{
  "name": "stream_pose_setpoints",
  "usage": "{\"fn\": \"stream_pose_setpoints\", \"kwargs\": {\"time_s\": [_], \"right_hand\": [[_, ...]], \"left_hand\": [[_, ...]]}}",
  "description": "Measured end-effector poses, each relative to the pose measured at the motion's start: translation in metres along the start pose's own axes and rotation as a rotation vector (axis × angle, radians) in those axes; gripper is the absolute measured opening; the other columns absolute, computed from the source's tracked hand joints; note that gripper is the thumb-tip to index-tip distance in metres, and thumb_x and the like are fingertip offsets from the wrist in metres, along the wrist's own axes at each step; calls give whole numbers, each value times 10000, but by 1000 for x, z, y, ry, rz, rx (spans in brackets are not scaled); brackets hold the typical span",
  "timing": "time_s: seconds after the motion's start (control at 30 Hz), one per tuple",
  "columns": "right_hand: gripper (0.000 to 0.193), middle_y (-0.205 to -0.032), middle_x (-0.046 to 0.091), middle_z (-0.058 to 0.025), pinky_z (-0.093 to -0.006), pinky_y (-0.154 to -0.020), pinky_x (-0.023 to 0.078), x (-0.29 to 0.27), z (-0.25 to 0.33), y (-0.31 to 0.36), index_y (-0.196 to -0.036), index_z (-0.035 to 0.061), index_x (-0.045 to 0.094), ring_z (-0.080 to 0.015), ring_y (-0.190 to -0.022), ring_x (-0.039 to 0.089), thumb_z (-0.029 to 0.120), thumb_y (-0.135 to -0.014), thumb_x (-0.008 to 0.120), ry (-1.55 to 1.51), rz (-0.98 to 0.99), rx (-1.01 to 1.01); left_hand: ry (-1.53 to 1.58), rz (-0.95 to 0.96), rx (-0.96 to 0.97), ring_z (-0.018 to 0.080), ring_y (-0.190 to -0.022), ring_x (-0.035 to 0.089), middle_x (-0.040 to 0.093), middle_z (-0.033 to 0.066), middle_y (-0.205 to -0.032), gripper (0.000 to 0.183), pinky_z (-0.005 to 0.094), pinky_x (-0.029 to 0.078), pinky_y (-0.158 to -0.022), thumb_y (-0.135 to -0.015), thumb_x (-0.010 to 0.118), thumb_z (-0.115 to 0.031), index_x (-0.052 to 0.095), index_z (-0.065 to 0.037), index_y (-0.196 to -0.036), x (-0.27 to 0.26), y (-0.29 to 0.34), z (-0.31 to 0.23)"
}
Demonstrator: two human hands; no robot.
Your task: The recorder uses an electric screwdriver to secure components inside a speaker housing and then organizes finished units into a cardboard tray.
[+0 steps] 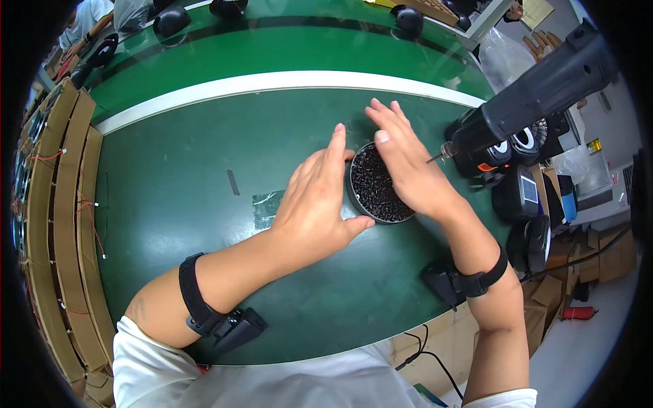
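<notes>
A round dish point(353, 197) full of small black screws point(378, 187) stands on the green work table point(183, 224). My left hand point(313, 197) is at the dish's left side, its fingers stretched out and its thumb at the near rim. Over the right part of the dish lies my right hand point(411, 160), flat with fingers extended, hiding some of the screws. Neither hand visibly grips anything. Just right of my right hand, a black electric screwdriver point(503, 122) hangs with its thin bit pointing toward that hand.
Cardboard trays point(68, 224) with red wires line the left edge. Black devices point(520, 194) crowd the right edge. Beyond a white rail point(292, 80) runs a green conveyor belt point(286, 47) carrying black rounded parts point(171, 22). Another person point(87, 24) sits at the far left.
</notes>
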State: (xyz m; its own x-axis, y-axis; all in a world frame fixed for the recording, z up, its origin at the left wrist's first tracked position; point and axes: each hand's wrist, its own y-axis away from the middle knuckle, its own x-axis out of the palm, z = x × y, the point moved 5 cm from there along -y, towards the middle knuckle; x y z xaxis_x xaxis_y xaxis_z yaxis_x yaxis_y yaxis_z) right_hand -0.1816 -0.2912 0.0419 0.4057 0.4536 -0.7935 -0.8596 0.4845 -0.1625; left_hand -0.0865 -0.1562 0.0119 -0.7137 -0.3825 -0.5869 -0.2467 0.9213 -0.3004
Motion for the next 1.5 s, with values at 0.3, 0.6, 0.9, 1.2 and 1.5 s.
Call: {"fn": "stream_pose_setpoints", "kwargs": {"time_s": [0.3,0.6,0.9,1.2,1.5], "right_hand": [[641,-1615,284,-246,-525,-1224,180,14,21,33,-1554,-18,300,-405,-1506,260,344,-1039,423,449,121,-144],[403,-1379,595,-223,-439,-1090,442,-7,17,39,-1251,62,694,-399,-1321,534,243,-893,738,62,36,-178],[238,-1134,705,-145,-406,-915,518,-13,21,46,-1040,40,754,-327,-1049,659,106,-812,777,18,-92,-294],[167,-986,705,-115,-382,-812,523,-15,14,37,-983,40,749,-311,-899,656,48,-817,756,36,-124,-234],[188,-1030,721,-137,-404,-865,534,-11,18,35,-994,22,746,-329,-944,676,15,-806,742,87,-229,-248]], "left_hand": [[41,-23,37,400,-1363,448,492,227,-1450,941,474,317,-1159,-747,682,-35,198,34,-1551,-3,1,-6],[165,-86,-4,338,-1315,530,567,217,-1370,668,410,398,-1113,-806,566,47,405,19,-1454,-7,1,1],[152,-99,8,315,-1260,572,592,208,-1324,598,403,422,-1098,-817,556,59,466,19,-1407,-6,-1,3],[170,-114,13,321,-1242,574,599,199,-1307,561,411,430,-1092,-830,540,63,488,19,-1387,-7,-2,6],[166,-121,21,334,-1234,575,600,200,-1307,537,418,437,-1087,-832,539,55,500,17,-1367,-5,-3,4]]}}
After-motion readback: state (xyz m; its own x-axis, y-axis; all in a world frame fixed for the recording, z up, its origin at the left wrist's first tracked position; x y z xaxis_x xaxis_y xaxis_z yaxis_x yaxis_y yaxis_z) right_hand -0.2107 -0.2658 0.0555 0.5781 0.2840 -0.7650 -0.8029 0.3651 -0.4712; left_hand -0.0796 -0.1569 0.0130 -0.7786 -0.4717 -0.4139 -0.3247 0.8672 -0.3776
